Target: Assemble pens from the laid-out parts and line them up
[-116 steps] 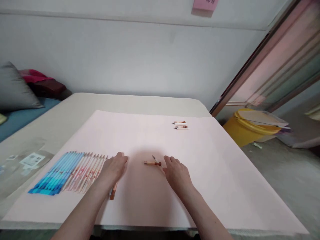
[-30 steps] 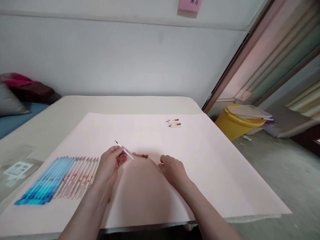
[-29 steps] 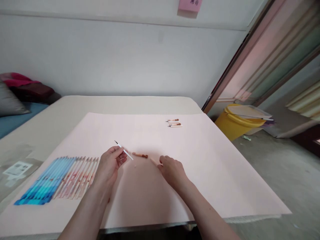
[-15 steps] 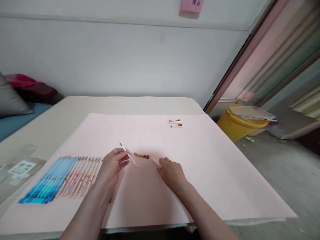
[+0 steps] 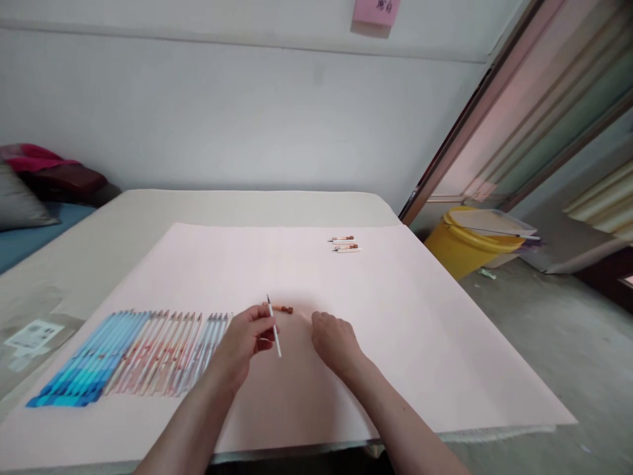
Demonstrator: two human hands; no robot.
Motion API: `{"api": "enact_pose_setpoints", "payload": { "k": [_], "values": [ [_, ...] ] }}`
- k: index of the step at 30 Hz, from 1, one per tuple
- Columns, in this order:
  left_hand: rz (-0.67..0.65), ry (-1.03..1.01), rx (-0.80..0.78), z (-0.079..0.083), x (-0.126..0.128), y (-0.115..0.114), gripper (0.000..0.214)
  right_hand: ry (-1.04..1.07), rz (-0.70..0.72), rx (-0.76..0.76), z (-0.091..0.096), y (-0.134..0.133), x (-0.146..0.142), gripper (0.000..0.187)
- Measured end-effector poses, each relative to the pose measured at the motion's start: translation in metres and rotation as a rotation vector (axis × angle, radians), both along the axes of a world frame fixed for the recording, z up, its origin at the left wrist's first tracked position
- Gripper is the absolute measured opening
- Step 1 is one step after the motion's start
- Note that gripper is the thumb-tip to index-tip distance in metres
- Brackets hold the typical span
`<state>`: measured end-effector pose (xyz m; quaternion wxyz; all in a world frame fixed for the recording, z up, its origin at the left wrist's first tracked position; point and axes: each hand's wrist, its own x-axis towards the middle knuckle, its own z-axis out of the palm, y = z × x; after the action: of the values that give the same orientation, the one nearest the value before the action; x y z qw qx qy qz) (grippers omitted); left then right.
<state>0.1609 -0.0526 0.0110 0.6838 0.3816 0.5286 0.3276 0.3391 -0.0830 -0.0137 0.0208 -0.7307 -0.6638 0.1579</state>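
My left hand [image 5: 244, 344] pinches a thin white pen refill [image 5: 273, 326] with a dark tip pointing away from me. My right hand [image 5: 332, 338] rests curled on the pink paper sheet [image 5: 420, 330], its fingertips at a pale pen barrel [image 5: 305, 317] that is mostly hidden. A short orange pen piece [image 5: 280, 308] lies just beyond both hands. A row of several blue and pink pens [image 5: 128, 353] lies side by side to the left of my left hand.
Two small pen pieces [image 5: 345, 244] lie at the far right of the sheet. A yellow bucket [image 5: 467, 247] stands on the floor to the right. Clear wrappers [image 5: 30, 333] lie on the table's left edge. Cushions [image 5: 30, 191] sit at far left.
My left hand has shifted right with the refill and turned it from slanting left to nearly pointing away. More pens show at the right end of the row. My right hand barely moved.
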Motion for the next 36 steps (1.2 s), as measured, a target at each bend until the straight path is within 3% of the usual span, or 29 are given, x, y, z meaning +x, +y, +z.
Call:
{"api": "enact_pose_setpoints", "payload": {
  "k": [2,6,9,16,19,23,28,36],
  "values": [
    [-0.074,0.029,-0.011,-0.002,0.01,-0.01,0.017,0.261,-0.109,0.031,0.004,0.003,0.003,0.012],
    [-0.168,0.022,-0.028,-0.004,0.023,-0.025,0.016,1.019,-0.324,0.003,0.013,0.006,0.007,0.004],
    [-0.192,0.002,-0.031,-0.001,0.027,-0.03,0.016,1.329,-0.445,-0.034,0.017,0.005,0.009,0.007],
    [-0.151,-0.009,-0.035,-0.004,0.025,-0.026,0.016,1.51,-0.476,-0.063,0.02,0.002,0.009,0.011],
    [-0.19,-0.03,-0.043,-0.006,0.024,-0.027,0.014,1.629,-0.503,-0.117,0.017,0.002,0.007,0.011],
    [-0.271,-0.066,-0.064,-0.001,0.027,-0.034,0.011,1.793,-0.684,-0.116,0.013,0.004,0.006,0.011],
    [-0.303,-0.065,-0.065,0.006,0.03,-0.039,0.012,1.843,-0.831,-0.072,0.01,0.006,0.008,0.007],
    [-0.338,-0.065,-0.046,0.003,0.031,-0.04,0.011,1.841,-0.762,-0.066,0.01,0.004,0.004,0.014]
  ]
}}
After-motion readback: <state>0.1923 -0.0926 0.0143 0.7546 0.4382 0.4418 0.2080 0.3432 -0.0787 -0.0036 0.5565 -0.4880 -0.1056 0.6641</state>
